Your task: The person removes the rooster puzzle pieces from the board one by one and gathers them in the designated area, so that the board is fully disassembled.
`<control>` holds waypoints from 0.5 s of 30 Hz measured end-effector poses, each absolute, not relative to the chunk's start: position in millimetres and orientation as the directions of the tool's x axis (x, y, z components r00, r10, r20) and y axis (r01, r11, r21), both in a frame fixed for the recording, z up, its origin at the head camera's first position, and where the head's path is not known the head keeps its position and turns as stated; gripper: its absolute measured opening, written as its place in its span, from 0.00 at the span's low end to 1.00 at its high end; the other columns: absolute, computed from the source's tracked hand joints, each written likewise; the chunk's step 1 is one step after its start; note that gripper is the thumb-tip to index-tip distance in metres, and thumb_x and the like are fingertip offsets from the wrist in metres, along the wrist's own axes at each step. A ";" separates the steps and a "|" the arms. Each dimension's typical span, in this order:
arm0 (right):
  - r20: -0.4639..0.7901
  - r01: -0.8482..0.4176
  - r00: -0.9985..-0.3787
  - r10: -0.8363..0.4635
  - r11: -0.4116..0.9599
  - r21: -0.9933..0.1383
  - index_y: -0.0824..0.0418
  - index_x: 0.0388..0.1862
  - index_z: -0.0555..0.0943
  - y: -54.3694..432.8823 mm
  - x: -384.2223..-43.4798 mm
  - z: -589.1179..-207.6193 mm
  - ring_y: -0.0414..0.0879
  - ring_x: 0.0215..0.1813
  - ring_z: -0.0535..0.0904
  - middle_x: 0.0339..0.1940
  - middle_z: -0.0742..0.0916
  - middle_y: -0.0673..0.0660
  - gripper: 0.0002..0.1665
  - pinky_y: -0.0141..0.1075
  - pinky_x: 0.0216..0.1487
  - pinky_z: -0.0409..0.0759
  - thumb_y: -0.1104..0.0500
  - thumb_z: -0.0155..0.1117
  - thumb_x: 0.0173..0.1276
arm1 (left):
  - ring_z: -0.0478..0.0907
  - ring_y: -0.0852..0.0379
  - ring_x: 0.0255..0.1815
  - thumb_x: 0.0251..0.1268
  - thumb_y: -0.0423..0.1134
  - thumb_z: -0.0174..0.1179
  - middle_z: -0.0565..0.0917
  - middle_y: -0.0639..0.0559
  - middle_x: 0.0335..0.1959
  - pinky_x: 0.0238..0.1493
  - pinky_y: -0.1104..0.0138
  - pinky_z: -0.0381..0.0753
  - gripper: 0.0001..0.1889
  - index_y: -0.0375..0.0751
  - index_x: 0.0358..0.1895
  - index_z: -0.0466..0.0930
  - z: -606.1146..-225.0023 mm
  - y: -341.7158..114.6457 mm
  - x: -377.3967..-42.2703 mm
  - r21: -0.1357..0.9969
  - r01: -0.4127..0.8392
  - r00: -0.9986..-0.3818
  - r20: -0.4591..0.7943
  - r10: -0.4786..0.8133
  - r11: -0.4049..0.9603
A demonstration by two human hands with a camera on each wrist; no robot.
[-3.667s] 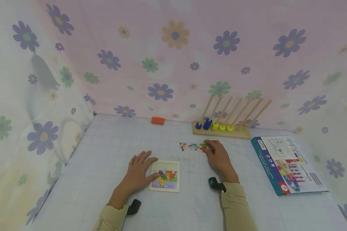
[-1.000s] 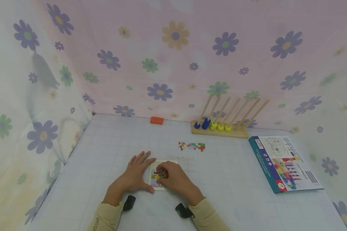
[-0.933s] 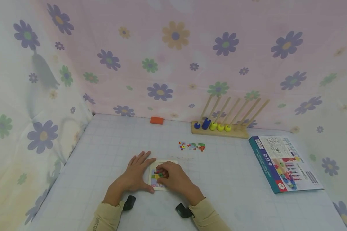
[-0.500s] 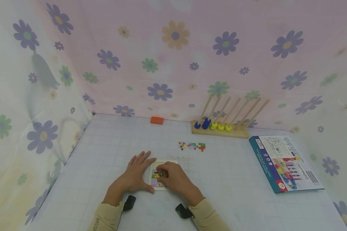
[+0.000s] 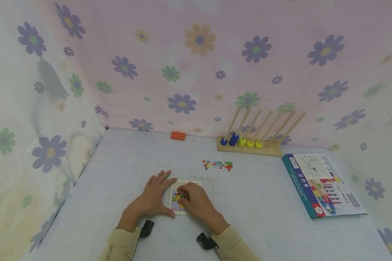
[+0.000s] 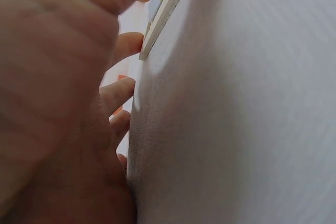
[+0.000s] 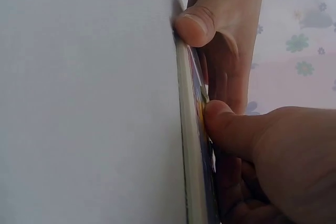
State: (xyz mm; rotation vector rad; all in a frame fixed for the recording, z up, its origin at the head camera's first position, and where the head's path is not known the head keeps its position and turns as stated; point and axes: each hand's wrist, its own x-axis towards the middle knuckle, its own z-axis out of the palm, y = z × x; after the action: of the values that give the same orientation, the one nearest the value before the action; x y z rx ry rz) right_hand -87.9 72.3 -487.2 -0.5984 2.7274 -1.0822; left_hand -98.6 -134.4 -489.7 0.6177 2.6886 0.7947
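Observation:
A small jigsaw puzzle in a pale wooden frame (image 5: 170, 197) lies flat on the table between both hands. My left hand (image 5: 150, 199) is spread along the frame's left side, its thumb at the near left corner and its index finger at the far one. Over the picture, my right hand (image 5: 200, 204) pinches a colourful puzzle piece (image 5: 180, 198) with thumb and curled fingers. In the right wrist view that piece (image 7: 203, 96) stands slightly proud of the picture under the thumb. The right hand hides the right part of the puzzle.
Three loose puzzle pieces (image 5: 217, 165) lie in a row beyond the frame. Farther back are an orange block (image 5: 178, 136) and a wooden peg stand (image 5: 250, 149) with blue and yellow beads. A flat toy box (image 5: 326, 185) lies at the right. Floral cloth (image 5: 199, 72) hangs behind.
Since the oldest frame, my right hand has moved from the loose pieces to the framed puzzle. My left thumb has moved off the picture to the near corner. Over the last second, only the right fingers shift slightly.

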 end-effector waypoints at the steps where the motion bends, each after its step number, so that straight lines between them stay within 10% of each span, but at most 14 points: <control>1: 0.014 -0.309 -0.911 -0.411 0.661 -0.684 0.61 0.49 0.86 72.1 -87.8 -487.2 0.34 0.34 0.72 0.34 0.83 0.49 0.16 0.26 0.36 0.75 0.60 0.75 0.64 | 0.43 0.38 0.85 0.33 0.62 0.83 0.54 0.43 0.84 0.82 0.36 0.40 0.60 0.48 0.77 0.65 -489.5 -134.2 -98.7 0.567 0.320 -0.873 -0.135 0.468 0.759; 15: 0.008 -0.259 -0.916 -0.402 0.576 -0.775 0.56 0.55 0.85 87.9 -95.6 -482.6 0.33 0.38 0.77 0.39 0.84 0.45 0.17 0.27 0.41 0.80 0.57 0.72 0.68 | 0.44 0.36 0.85 0.32 0.62 0.83 0.54 0.42 0.84 0.81 0.35 0.42 0.60 0.47 0.76 0.66 -489.5 -134.5 -97.5 0.568 0.329 -0.872 -0.123 0.473 0.755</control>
State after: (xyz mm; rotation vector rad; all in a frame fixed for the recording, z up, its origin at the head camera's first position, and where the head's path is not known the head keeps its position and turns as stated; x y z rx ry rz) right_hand -95.6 87.9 -482.6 -0.5579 2.6359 -1.2555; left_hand -97.5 -134.5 -489.5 0.6285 2.6938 0.8001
